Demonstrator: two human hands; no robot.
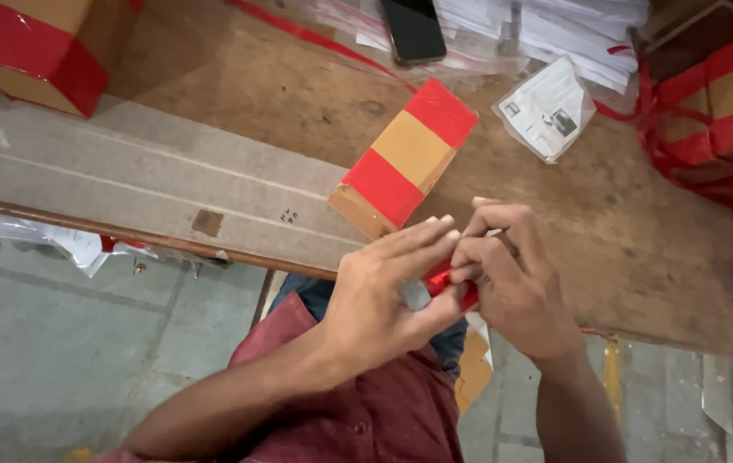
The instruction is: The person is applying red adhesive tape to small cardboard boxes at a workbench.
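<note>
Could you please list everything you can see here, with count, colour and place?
small box: one, brown with two red tape bands, on the table ahead of the hands
tape roll: one, red, held between both hands
taped boxes: several, brown with red tape, right edge; another at top left
phone: one, black, top centre on the paper stacks
paper stacks: white, bagged, top
leaflet packet: one, white, right of the small box
cardboard sheet: one, grey, left on the table
table: one, brown wood
shirt: maroon, bottom
left hand: holding the tape roll
right hand: fingers pinching the tape
</note>
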